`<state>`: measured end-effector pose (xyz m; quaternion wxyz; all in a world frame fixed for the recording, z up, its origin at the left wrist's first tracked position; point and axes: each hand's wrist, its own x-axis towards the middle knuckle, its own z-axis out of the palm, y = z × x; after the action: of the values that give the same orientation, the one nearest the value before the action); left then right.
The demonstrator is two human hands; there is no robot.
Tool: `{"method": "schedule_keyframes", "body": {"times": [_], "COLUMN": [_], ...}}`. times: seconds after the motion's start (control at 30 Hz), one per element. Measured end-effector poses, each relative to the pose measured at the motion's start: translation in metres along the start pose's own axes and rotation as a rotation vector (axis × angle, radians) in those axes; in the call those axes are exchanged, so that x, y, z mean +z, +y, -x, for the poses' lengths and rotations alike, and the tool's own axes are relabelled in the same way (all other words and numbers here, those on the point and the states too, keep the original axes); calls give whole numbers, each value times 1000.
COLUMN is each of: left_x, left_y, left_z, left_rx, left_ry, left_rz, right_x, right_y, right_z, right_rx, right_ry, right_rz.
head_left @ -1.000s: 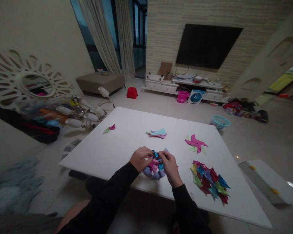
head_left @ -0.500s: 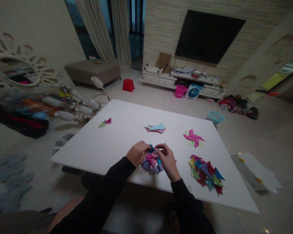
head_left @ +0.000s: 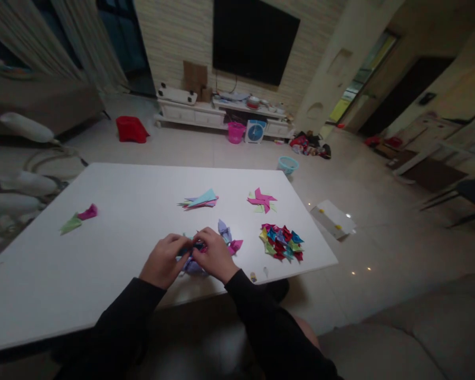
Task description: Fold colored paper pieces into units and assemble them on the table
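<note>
My left hand (head_left: pixel 164 259) and my right hand (head_left: pixel 216 256) meet over the white table (head_left: pixel 134 184), near its front edge. Both have fingers pinched on a small dark teal folded paper piece (head_left: pixel 198 246), mostly hidden by the fingertips. Beneath and around them lie lavender folded paper pieces (head_left: pixel 193 267). Past my right hand rest another lavender piece (head_left: pixel 224 231) and a pink folded piece (head_left: pixel 235 246). A heap of multicoloured folded paper pieces (head_left: pixel 281 241) sits to the right. Farther back are a stack of pointed paper strips (head_left: pixel 200 200) and a pink and green paper pinwheel shape (head_left: pixel 262 200).
On the table's left lie a green folded piece (head_left: pixel 71 224) and a magenta one (head_left: pixel 88 212). Small bits (head_left: pixel 254 276) lie by the front edge. Beyond the table stand a red stool (head_left: pixel 132 130), a blue basket (head_left: pixel 287 164) and a white box (head_left: pixel 332 219) on the floor.
The camera view has turned to the right, so the table and its papers appear farther left. Both hands stay together over the folded pieces, still pinching the teal one.
</note>
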<state>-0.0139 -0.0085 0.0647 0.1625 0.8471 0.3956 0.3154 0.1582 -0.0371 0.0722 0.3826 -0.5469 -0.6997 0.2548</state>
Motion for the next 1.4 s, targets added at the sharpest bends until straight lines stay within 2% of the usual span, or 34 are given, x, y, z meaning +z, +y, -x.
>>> {"method": "schedule_keyframes", "body": {"times": [0.1,0.3,0.4,0.57,0.67,0.8,0.87,1.03,1.17,1.3,1.4], "left_x": [6,17,20,18,16,16,16,18,16,13,12], "left_y": [1,6,4,6,13,23,25,24,24,24,21], "left_z": [-3,-9,-8,-7,-9,-12,-13,-14,-15,-15,-14], "left_rx": [-179,-693,-796,-855,-825,-813,-822,-791,-778,-777,-757], "left_ry": [21,77,83,82,17,-47,-53,-86,-98,-114,-91], "left_rz": [203,740,848,825,771,708,689,660,660,649,645], "right_x": [-4,-9,-8,-6,-9,-29,-50,-118,-162,-187,-191], "right_y": [3,10,11,6,5,20,36,85,114,128,128], "right_z": [-2,-3,1,10,14,16,17,31,55,75,74], "right_rx": [-3,43,18,-68,-106,-75,22,360,568,783,787], "right_ry": [24,99,68,14,-31,-77,-56,106,102,58,63], "right_rz": [19,59,112,312,471,600,644,730,849,888,891]}}
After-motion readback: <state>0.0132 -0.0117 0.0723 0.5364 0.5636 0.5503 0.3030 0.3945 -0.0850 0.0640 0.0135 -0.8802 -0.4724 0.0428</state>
